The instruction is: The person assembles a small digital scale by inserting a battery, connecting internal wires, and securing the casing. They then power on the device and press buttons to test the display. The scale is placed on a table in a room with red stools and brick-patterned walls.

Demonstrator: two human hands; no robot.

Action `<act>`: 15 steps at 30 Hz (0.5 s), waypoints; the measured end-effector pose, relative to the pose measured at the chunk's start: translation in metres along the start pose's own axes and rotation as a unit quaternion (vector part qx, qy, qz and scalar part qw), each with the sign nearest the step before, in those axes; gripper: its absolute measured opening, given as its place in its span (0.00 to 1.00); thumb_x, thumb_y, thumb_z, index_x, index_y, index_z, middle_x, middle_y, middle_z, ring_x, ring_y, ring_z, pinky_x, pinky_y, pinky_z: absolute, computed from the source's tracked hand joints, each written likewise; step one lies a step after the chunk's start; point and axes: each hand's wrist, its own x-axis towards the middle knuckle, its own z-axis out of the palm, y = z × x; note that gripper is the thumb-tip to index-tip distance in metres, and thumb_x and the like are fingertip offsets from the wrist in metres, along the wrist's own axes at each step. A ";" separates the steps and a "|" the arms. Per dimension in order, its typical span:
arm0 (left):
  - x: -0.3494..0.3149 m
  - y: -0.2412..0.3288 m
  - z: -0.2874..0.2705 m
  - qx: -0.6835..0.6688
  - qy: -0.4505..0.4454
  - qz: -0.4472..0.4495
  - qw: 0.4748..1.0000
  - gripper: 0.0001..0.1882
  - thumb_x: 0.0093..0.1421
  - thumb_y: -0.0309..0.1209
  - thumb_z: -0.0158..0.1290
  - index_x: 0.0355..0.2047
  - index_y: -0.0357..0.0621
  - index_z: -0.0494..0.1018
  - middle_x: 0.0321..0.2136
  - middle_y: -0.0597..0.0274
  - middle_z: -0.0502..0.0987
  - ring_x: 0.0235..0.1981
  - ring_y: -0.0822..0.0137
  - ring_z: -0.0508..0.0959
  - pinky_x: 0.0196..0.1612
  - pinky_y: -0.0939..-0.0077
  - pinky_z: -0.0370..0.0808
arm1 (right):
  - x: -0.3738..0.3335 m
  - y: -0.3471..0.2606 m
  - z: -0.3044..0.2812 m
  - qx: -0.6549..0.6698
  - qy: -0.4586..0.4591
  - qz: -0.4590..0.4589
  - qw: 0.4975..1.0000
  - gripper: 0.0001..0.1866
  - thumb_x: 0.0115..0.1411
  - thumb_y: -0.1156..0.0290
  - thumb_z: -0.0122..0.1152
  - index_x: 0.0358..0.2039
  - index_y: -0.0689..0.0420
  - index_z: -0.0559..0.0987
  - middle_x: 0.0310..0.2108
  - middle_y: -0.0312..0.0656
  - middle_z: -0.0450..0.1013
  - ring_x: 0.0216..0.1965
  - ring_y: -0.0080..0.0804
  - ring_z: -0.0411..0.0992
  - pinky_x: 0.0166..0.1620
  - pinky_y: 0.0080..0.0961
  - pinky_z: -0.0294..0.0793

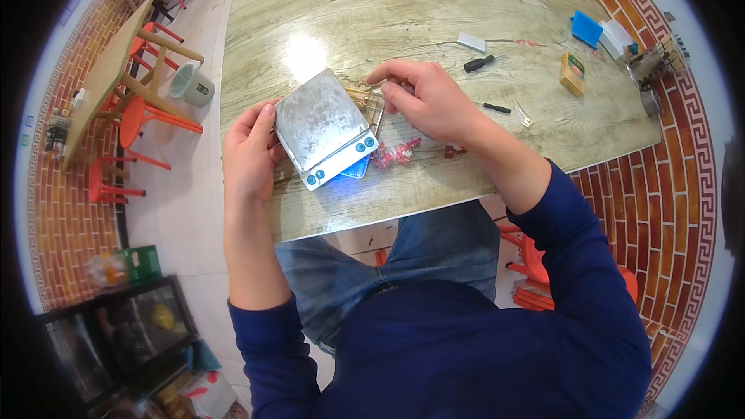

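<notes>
1. Square silver-grey metal-topped scale (320, 118), held at a slant over the near left part of the pale wood-grain table (497, 8); full contact with the wood impossible to judge from above.

2. Bare left hand (250, 143): partly closed around the scale's left edge, thumb along the upper side, fingers curling underneath, probably for steadying during work on the opposite side.

3. Bare right hand (423, 97): half curled just beside the scale's right edge, index finger stretched leftward, thumb close by; perhaps kept there for access to the exposed side. Anything between the fingertips too small to tell.

4. Scale's look: dull, mottled plate, white strip (338, 163) along the near edge, round blue buttons (365, 143) in pairs at both ends. Gold-tan frame part (359, 98) jutting out at right; bright blue part (357, 168) peeking from beneath, with blue glow on the wood.

5. Farther right, black-handled screwdriver (479, 64) and slim black tool (497, 108), lying loose, presumably for easy right-hand reach; white rectangular block (472, 42) just beyond.
</notes>
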 end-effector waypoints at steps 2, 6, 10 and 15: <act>0.005 0.002 0.003 0.007 -0.009 -0.009 1.000 0.15 0.83 0.35 0.53 0.58 0.36 0.82 0.42 0.66 0.86 0.36 0.79 0.83 0.36 0.80 0.80 | -0.010 -0.002 0.003 -0.067 0.096 -0.065 0.991 0.11 0.72 0.75 0.65 0.52 0.61 0.87 0.31 0.42 0.80 0.32 0.27 0.78 0.37 0.30 0.78; 0.015 0.003 0.007 0.032 -0.036 -0.012 0.999 0.16 0.83 0.35 0.54 0.58 0.36 0.82 0.43 0.66 0.87 0.37 0.77 0.84 0.38 0.79 0.82 | -0.046 -0.021 0.020 -0.168 0.202 -0.275 0.925 0.17 0.57 0.78 0.78 0.47 0.59 0.88 0.35 0.44 0.79 0.37 0.38 0.78 0.42 0.36 0.78; 0.019 -0.003 0.010 0.051 -0.052 0.000 0.997 0.16 0.82 0.34 0.55 0.58 0.35 0.82 0.44 0.63 0.87 0.38 0.76 0.85 0.39 0.78 0.84 | -0.077 -0.041 0.066 -0.231 0.188 -0.311 0.902 0.22 0.47 0.75 0.83 0.45 0.53 0.89 0.38 0.35 0.77 0.41 0.39 0.75 0.45 0.37 0.75; 0.011 -0.009 0.013 0.053 -0.069 0.008 0.996 0.15 0.81 0.34 0.56 0.56 0.34 0.83 0.42 0.62 0.88 0.38 0.76 0.86 0.40 0.78 0.85 | -0.079 -0.048 0.093 -0.282 0.200 -0.284 0.894 0.17 0.50 0.70 0.74 0.43 0.56 0.88 0.38 0.34 0.75 0.42 0.37 0.75 0.46 0.37 0.73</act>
